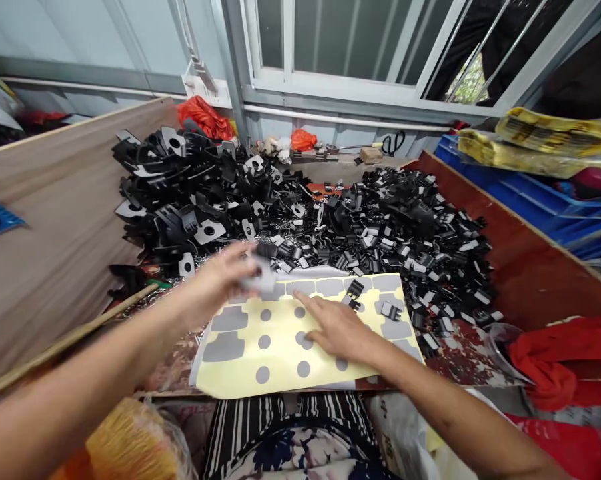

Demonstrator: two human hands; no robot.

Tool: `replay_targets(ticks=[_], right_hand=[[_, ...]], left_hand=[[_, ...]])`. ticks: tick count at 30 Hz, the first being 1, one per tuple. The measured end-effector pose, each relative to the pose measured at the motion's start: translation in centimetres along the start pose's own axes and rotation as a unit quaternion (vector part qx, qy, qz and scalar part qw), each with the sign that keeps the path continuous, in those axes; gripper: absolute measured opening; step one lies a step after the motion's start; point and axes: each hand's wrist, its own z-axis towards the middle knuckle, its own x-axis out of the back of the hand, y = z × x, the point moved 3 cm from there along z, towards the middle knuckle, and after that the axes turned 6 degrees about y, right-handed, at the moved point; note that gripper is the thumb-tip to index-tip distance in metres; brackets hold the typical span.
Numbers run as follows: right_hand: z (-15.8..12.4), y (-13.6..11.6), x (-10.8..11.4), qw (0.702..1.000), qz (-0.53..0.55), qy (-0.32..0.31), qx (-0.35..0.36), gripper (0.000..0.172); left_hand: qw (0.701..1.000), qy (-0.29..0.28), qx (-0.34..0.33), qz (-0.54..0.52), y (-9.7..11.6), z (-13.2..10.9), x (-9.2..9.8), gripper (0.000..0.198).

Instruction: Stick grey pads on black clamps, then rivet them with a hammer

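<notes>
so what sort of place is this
Probably a small workshop for handwork: black parts are heaped in bulk, a yellow sheet of grey shapes lies in front of them, and a blue crate stands at the right.

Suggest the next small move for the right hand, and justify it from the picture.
Probably the right hand should lift an edge of the grey sticker at its index fingertip: that finger points to the top row on the yellow backing sheet, while the left hand holds a blurred black-and-grey part.
</notes>
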Motion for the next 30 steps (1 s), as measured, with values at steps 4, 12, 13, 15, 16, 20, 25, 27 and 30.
replay_targets(ticks=[4,12,13,15,16,20,25,27,30], right_hand=[[7.3,4.3,7.8,0.984,-0.104,0.147,-0.001,0.048],[15.4,12.1,13.7,0.953,-0.272,0.074,0.110,0.041],[15.2,12.2,14.1,0.955,-0.268,0.083,0.098,0.030],[14.0,11.5,14.9,0.958,-0.232,0.158,0.054,0.015],[13.0,10.7,15.1,0.955,-0.201,0.216,0.029,0.011],[7.2,4.2,11.2,0.930,-0.062,0.361,0.037,0.012],[0.7,-4.6,0.4,0.947,0.093,0.248,0.179,0.025],[-0.7,-6.0,-2.3,0.950,0.148,0.230,0.152,0.031],[-1.3,-6.6,-4.7,0.954,0.231,0.182,0.062,0.037]], left_hand=[[0.963,0.088,-0.218,-0.130,5.8,1.1,0.7,0.056],[0.971,-0.117,0.156,-0.137,-13.9,-3.2,-6.8,0.050],[0.970,-0.109,0.149,-0.157,-14.8,-3.4,-7.4,0.053],[0.969,-0.102,0.136,-0.178,-15.4,-3.6,-8.2,0.056],[0.968,-0.106,0.132,-0.185,-15.2,-3.6,-8.4,0.056],[0.951,-0.107,0.102,-0.272,-13.0,-3.6,-7.9,0.067],[0.955,-0.007,0.029,-0.296,-10.1,-2.1,-4.2,0.071],[0.971,0.060,0.003,-0.231,-9.4,-1.0,-1.8,0.066],[0.984,0.091,-0.018,-0.153,-9.0,0.8,1.4,0.056]])
